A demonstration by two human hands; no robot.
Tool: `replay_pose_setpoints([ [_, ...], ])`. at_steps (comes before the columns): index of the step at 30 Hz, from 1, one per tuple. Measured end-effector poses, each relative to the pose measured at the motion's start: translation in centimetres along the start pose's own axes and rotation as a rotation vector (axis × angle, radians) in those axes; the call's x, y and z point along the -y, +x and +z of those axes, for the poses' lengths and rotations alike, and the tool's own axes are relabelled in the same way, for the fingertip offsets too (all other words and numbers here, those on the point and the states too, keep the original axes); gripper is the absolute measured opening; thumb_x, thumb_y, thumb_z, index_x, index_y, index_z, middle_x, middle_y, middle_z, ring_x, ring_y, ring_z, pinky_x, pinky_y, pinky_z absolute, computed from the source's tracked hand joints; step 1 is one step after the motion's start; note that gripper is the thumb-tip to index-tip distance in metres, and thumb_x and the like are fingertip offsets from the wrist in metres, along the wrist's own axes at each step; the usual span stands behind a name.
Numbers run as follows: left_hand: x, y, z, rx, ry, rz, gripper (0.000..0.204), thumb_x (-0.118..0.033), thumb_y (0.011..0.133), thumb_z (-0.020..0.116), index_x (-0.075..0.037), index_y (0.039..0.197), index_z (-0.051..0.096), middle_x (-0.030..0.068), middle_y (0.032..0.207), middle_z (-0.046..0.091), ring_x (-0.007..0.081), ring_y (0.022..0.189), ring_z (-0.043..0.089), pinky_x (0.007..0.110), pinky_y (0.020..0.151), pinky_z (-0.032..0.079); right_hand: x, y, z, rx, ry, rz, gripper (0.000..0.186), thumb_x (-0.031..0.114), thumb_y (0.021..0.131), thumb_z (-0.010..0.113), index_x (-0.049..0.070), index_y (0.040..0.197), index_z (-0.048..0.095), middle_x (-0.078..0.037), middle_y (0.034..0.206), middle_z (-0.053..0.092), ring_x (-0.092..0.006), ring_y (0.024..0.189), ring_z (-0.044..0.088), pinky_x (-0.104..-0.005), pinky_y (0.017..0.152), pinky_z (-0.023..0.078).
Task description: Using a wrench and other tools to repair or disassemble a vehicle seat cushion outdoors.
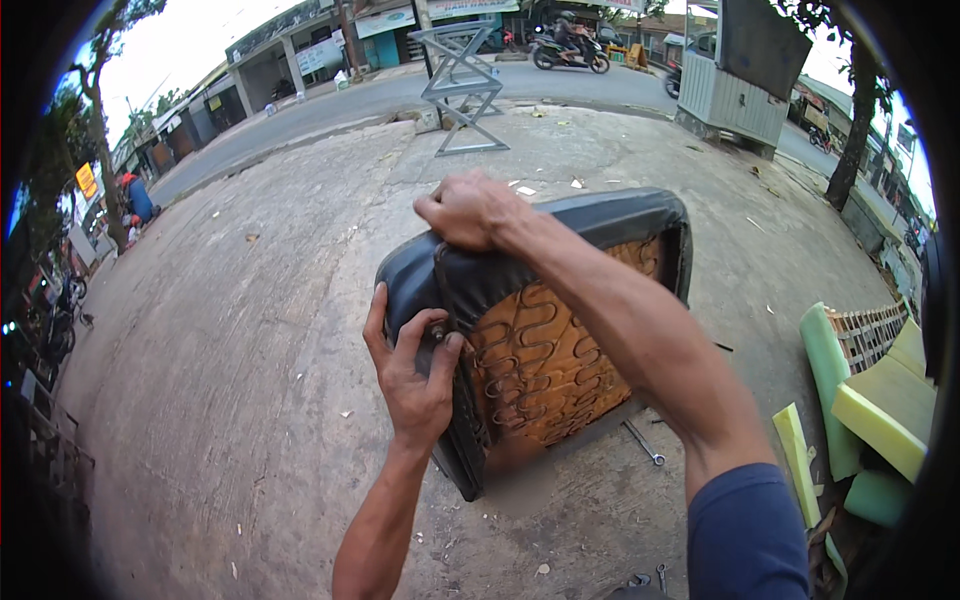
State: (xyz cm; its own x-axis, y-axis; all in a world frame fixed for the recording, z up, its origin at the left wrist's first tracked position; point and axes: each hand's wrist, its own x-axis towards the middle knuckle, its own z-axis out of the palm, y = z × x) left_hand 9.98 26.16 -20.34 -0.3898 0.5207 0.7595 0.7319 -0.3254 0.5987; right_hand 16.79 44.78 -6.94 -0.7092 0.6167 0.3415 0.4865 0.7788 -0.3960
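A seat cushion (405,275) with a black cover stands tilted on the concrete in front of me. Its underside faces me, with zigzag metal springs (520,375) over an orange-brown backing. At the cushion's left edge, my left hand (413,385) has thumb and forefinger closed about a small metal bolt (438,330), while its other fingers lie along the black cover. My right hand (470,210) is closed in a fist at the top edge. A thin dark rod (440,268) runs down below that fist toward the bolt; whatever the fist holds is hidden.
A combination wrench (645,444) lies on the ground right of the cushion, and more small tools (650,580) lie at the bottom edge. Yellow and green foam pieces (880,410) are heaped at the right. A folding metal stand (465,90) stands ahead, before a road with a motorbike (570,52).
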Motion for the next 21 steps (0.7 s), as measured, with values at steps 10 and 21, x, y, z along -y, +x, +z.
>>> replay_pose_setpoints([
  [10, -0.8, 13.3, 2.0, 0.544, 0.199, 0.108, 0.104, -0.051, 0.071, 0.089, -0.007, 0.15, 0.038, 0.0257, 0.131, 0.062, 0.0411, 0.125, 0.06, 0.045, 0.107, 0.046, -1.7, -0.6, -0.3, 0.1, 0.016, 0.098, 0.047, 0.038, 0.096, 0.048, 0.006, 0.123, 0.069, -0.029, 0.122, 0.066, -0.0453, 0.114, 0.063, -0.05, 0.098, 0.049],
  [21, 4.1, 15.8, 1.4, 0.537, 0.493, 0.196, 0.062, -0.059, 0.103, 0.05, -0.009, 0.137, 0.065, 0.0171, 0.137, 0.064, 0.0271, 0.131, 0.056, 0.034, 0.113, 0.037, -11.0, -46.0, 0.1, -0.308, 0.161, 0.856, 0.037, 0.018, 0.095, 0.062, -0.001, 0.127, 0.06, -0.026, 0.106, 0.07, -0.042, 0.098, 0.069, -0.0443, 0.088, 0.054],
])
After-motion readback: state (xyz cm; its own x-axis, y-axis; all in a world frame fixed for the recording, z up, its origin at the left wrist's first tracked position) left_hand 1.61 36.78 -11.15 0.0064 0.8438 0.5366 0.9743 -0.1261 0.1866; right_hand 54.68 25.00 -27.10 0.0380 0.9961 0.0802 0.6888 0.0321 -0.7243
